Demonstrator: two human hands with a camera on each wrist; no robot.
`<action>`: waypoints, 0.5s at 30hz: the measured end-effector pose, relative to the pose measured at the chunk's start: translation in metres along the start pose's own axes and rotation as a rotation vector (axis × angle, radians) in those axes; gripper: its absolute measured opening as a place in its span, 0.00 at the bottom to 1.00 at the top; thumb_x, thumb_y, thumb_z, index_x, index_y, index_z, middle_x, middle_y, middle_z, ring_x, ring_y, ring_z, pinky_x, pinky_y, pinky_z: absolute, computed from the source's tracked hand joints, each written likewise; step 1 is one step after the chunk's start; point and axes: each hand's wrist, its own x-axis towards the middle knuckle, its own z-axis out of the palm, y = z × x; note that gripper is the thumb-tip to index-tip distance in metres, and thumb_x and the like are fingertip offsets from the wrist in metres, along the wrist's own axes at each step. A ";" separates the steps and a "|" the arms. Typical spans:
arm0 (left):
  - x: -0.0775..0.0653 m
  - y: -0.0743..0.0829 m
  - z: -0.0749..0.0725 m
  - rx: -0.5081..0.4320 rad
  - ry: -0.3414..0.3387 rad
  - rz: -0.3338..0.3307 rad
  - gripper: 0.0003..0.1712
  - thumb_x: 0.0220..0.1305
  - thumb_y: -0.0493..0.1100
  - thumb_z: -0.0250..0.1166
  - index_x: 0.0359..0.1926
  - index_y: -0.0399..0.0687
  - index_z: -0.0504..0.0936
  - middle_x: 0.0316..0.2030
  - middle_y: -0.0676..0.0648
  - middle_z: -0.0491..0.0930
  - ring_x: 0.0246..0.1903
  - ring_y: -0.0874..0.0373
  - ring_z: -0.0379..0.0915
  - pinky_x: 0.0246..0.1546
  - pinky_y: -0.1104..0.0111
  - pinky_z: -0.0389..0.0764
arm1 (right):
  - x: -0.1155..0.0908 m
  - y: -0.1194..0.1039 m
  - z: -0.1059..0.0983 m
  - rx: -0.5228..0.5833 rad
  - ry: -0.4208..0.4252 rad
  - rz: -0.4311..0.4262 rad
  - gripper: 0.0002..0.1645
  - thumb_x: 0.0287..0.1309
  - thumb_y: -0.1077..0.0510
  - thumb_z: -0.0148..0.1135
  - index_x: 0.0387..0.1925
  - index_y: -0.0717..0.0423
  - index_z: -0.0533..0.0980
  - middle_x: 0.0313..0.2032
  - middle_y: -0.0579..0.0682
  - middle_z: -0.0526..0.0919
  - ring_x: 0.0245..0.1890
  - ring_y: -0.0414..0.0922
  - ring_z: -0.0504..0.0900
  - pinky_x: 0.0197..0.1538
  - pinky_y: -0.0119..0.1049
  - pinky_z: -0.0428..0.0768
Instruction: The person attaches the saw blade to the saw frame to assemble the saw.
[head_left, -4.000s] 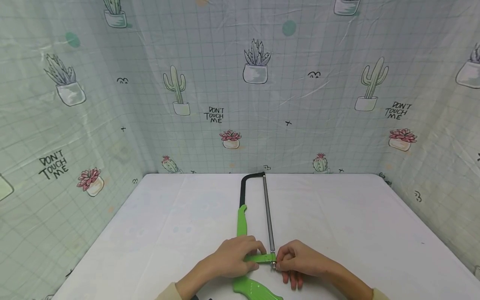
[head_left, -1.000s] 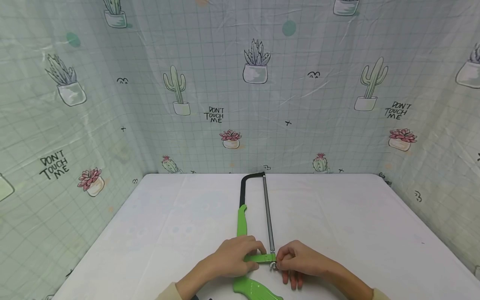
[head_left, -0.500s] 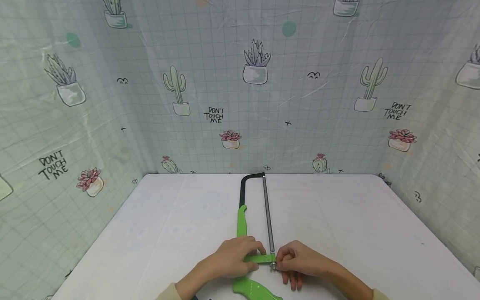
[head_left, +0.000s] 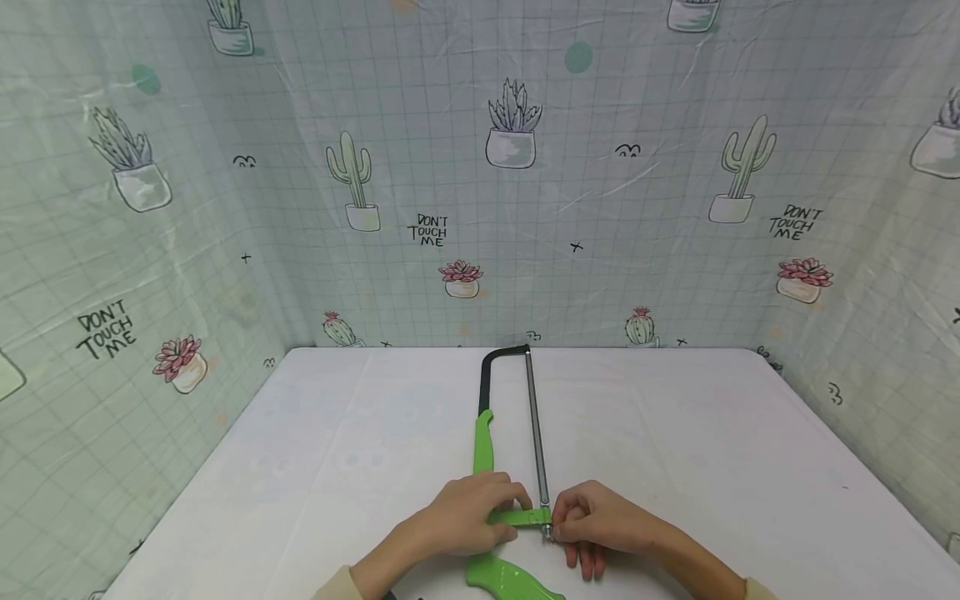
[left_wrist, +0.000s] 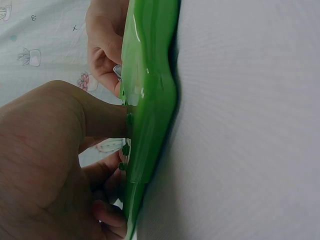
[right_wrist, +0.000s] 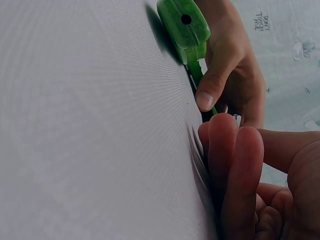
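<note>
A hacksaw [head_left: 483, 454] lies flat on the white table, its black front bow pointing away and its green handle [head_left: 513, 579] toward me. Its grey blade [head_left: 536, 425] runs along the right side. My left hand [head_left: 472, 512] grips the green frame, with fingers and thumb around the short green crossbar [head_left: 525, 517]. At the blade's near end my right hand [head_left: 600, 521] pinches the small metal wing nut [head_left: 548, 532] with thumb and index finger. In the left wrist view the wing nut [left_wrist: 118, 71] shows partly beside the right fingers. The right hand's other fingers [right_wrist: 242, 170] rest near the tabletop.
The white table [head_left: 337, 450] reaches back to a cloth wall [head_left: 577, 192] printed with cacti. More of the cloth hangs on the left and right. A small dark object [head_left: 390, 595] pokes in at the bottom edge beside the left forearm, mostly out of frame.
The wing nut has turned: its wings showed wide a second ago and now look narrow. Both hands and the hacksaw stay in almost the same place.
</note>
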 end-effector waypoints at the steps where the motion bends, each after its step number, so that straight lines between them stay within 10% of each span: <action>1: 0.000 0.000 0.000 -0.002 -0.001 -0.001 0.15 0.62 0.51 0.71 0.51 0.70 0.84 0.37 0.65 0.78 0.39 0.72 0.72 0.37 0.73 0.75 | 0.000 0.000 0.000 0.001 0.001 0.001 0.05 0.63 0.63 0.59 0.36 0.63 0.77 0.20 0.45 0.84 0.13 0.33 0.79 0.18 0.26 0.76; 15: 0.000 0.001 -0.001 0.002 0.000 0.000 0.16 0.62 0.51 0.71 0.51 0.70 0.84 0.38 0.65 0.78 0.39 0.72 0.72 0.38 0.72 0.75 | -0.001 0.001 0.001 -0.004 0.016 0.024 0.05 0.63 0.63 0.59 0.36 0.63 0.77 0.20 0.49 0.85 0.13 0.35 0.79 0.17 0.27 0.76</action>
